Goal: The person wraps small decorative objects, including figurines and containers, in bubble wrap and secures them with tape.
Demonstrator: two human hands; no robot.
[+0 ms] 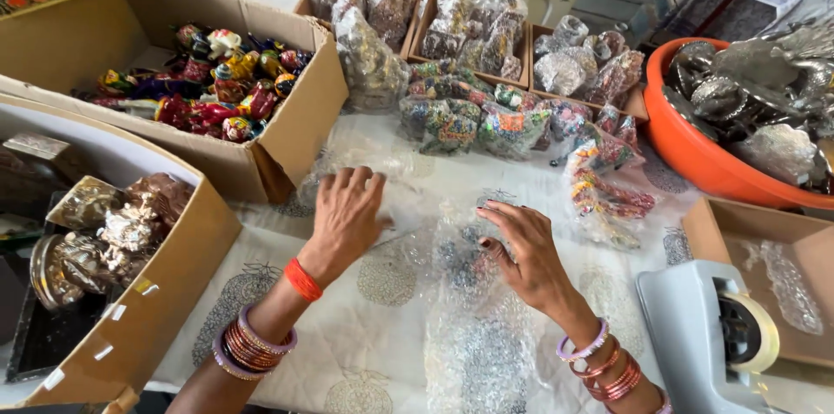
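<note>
Bubble wrap [473, 327] is pressed flat by the open, spread left hand [347, 214] and right hand [521, 253], between cardboard boxes of painted figurines [213, 79] and an orange tub [695, 158] of silvery figures [764, 92].

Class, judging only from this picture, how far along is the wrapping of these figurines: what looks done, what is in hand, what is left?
Done: wrapped bundles lie piled on the table and fill the back trays. In hand: the left hand and right hand press on a bubble wrap sheet covering a small item. Left: unwrapped painted figurines and metallic ones sit in cardboard boxes.
</note>
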